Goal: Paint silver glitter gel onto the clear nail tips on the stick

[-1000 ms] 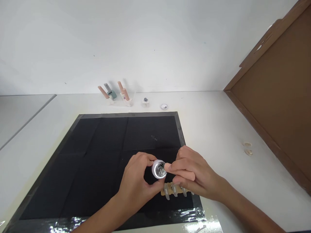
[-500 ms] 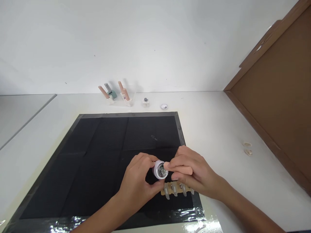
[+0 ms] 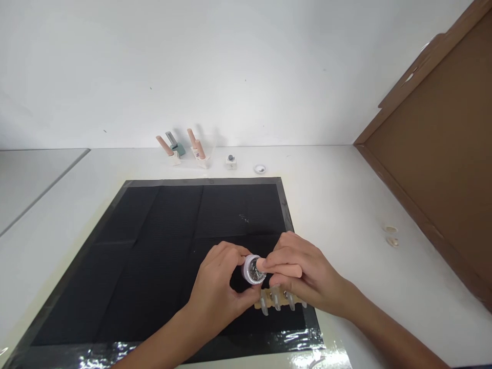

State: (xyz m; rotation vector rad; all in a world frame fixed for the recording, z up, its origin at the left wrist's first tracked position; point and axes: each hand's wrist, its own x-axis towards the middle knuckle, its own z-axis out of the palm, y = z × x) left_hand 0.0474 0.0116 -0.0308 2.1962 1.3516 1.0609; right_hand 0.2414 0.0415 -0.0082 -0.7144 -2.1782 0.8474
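Note:
My left hand point(image 3: 215, 284) grips a small round jar point(image 3: 251, 271) between thumb and fingers, its open mouth tipped up. Silvery flakes show inside. In my right hand point(image 3: 313, 274) is a peach-handled nail polish brush point(image 3: 289, 270), its near end over the jar's right rim; the brush tip is hidden or too small to make out. Just below the hands, clear false nails point(image 3: 277, 299) stick out from a tan strip point(image 3: 258, 303), which my right hand partly covers.
A black mat point(image 3: 161, 256) lies under the hands. Along the back stand several nail polish bottles point(image 3: 202, 161), a small white bottle point(image 3: 230, 162) and a round lid point(image 3: 260, 168). Two small beige pieces point(image 3: 392, 241) lie at right, near a brown cardboard panel point(image 3: 442, 154).
My right hand has shifted slightly left, bringing the brush a little further over the jar's mouth. My left hand and the jar stay nearly still.

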